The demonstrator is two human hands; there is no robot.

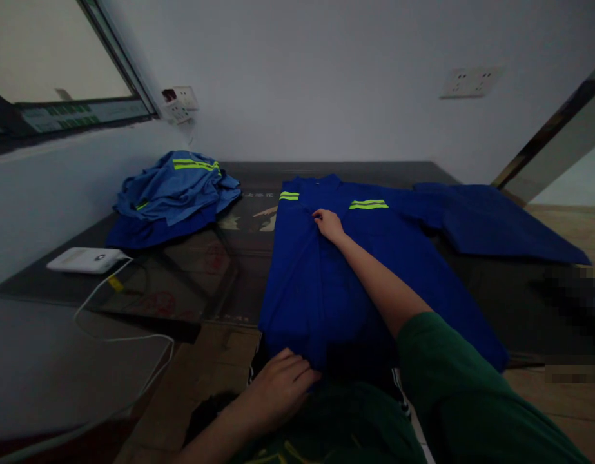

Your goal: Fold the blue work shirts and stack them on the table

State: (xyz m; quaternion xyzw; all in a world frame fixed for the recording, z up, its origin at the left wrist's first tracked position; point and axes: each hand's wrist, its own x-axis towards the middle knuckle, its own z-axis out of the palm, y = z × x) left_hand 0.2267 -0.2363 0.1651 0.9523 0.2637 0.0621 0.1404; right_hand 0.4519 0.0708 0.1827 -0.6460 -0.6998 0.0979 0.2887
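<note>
A dark blue shirt (365, 258) with yellow-green stripes on its chest lies spread over the table, collar toward the wall, its lower end hanging at the front edge. My right hand (329, 224) pinches the cloth near the upper front, between the two striped patches. At the bottom hem, my left hand (285, 380) has its fingers closed on the shirt's front edge. One sleeve stretches out to the right, beside a folded dark blue garment (500, 222).
A heap of lighter blue clothes (174, 187) sits at the back left of the dark table (239, 283). In front of it lies a white power bank (87, 260) with a white cable trailing off the edge. Wall sockets (468, 82) are above the table.
</note>
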